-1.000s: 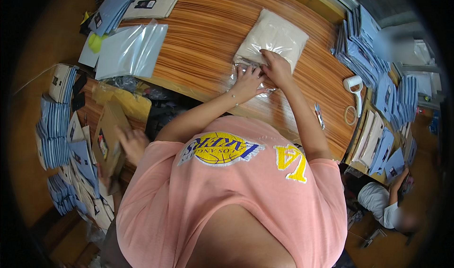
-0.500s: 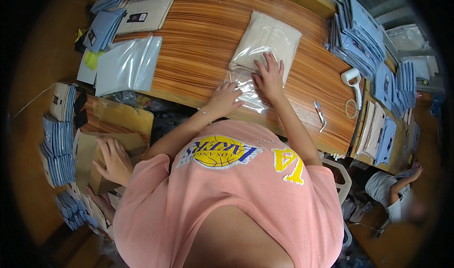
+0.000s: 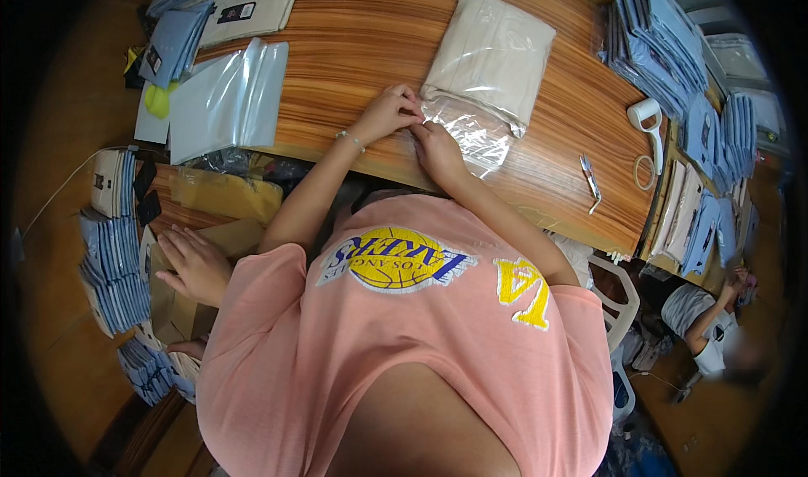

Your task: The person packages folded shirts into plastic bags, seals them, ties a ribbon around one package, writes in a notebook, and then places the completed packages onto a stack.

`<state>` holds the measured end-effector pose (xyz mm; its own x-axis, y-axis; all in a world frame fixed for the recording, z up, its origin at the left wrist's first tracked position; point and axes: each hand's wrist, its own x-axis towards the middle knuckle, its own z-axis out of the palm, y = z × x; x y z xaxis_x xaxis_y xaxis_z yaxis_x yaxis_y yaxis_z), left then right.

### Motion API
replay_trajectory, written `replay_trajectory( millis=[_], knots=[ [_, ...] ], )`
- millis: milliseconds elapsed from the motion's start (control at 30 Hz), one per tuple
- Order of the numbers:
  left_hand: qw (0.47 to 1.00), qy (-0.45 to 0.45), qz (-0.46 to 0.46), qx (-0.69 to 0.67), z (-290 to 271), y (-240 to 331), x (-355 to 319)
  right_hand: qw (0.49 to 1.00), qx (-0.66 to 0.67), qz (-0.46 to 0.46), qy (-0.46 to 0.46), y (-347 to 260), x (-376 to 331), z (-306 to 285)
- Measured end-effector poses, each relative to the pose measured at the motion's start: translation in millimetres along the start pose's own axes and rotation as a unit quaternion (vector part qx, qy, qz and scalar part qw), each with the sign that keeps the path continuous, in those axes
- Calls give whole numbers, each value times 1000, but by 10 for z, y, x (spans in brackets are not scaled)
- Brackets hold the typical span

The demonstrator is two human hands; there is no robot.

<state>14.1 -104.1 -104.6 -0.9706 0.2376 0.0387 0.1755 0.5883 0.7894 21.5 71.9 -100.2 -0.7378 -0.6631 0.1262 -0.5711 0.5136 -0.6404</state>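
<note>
Wooden worktop carries a bagged cream garment, long axis running away from the person, open flap nearest. Left hand and right hand pinch the flap's clear edge; fingertips partly hidden.

Clear plastic bag with folded cream cloth, mid desk. Empty clear bags at left edge. Blue flat packs stacked far right, more down left.
</note>
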Motion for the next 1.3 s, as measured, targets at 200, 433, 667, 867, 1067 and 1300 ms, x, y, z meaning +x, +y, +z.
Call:
replay_trajectory(
  millis=[200, 433, 667, 867, 1067, 1300],
  knots=[
    [1000, -7, 13, 19, -13, -114, -8, 998, -17, 64, 2, -186, 184, 74],
    [998, -9, 51, 36, -11, -14, -13, 996, 50, -62, 49, 28, -156, -182],
    [999, -5, 51, 4, -82, 65, -155, 948, -65, 298, 85, 477, -3301, -470],
    [990, 77, 86, 78, -273, -158, -101, 940, -90, 279, 173, 451, -3007, -821],
    [950, 8, 257, 175, -324, -151, 186, 966, -192, -37, 167, 1047, -1018, -1277],
    [941, 19, 269, 203, -292, -225, 174, 956, -244, -159, 47, 1264, -605, -1216]
  ],
)
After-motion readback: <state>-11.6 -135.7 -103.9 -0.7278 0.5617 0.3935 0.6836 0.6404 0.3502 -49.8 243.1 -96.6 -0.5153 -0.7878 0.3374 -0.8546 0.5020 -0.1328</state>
